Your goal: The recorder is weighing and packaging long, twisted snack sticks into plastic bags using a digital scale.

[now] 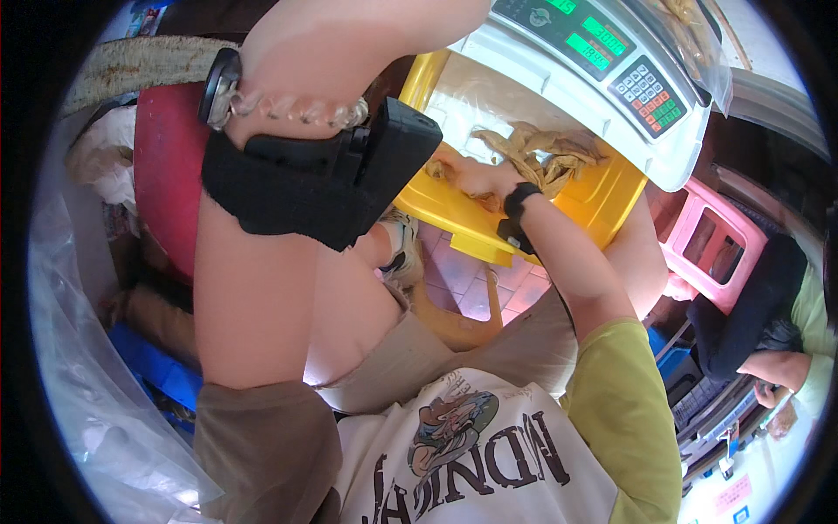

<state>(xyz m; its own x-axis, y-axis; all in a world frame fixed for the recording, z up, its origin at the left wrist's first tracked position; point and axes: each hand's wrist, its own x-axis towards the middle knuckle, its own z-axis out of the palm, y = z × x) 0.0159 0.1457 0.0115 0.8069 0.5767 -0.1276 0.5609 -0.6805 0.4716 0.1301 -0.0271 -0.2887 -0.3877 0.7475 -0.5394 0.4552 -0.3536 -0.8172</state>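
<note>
My left hand (pixel 340 49) is raised close to the camera at the top, its fingers cut off by the frame's edge. A clear beaded band, a round black piece and a black strap with a box-like device (pixel 399 150) sit at its wrist and forearm. My right hand (pixel 484 180) reaches into a yellow plastic bin (pixel 484 239), touching brown, wrinkled dried strips (pixel 556 154); its grip is partly hidden. A black band (pixel 522 196) circles that wrist. Clear plastic lies inside the bin. Beyond it, a white digital scale (pixel 589 98) shows lit green displays.
A clear bag of brown pieces (pixel 687 33) rests at the scale's far side. A red container (pixel 163 177) and clear plastic sheeting (pixel 105 406) are at left. At right are a pink plastic stool (pixel 713 242) and another person's arm (pixel 776 367). Tiled floor (pixel 458 268) shows below the bin.
</note>
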